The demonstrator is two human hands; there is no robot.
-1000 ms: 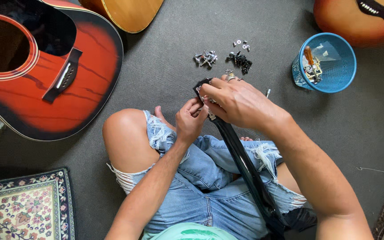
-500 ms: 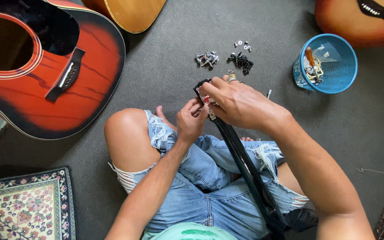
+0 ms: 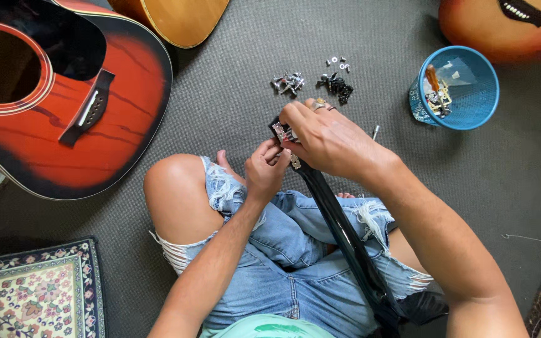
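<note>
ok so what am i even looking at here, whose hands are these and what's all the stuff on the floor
There is no machine here. The single view comes from a camera worn on a person's head, looking down at their own lap and hands. They sit cross-legged in torn blue jeans on a grey carpet.

The long glossy black guitar neck rests across their lap. The right hand grips its far end, and the left hand pinches at the small silver metal fitting there.

On the carpet lie a red-and-black sunburst acoustic guitar body, a pile of small silver tuning parts, a pile of small black parts, a few washers, and a round blue plastic basket holding bits. Two more guitar bodies peek in at the top, and a patterned rug lies at lower left.
</note>
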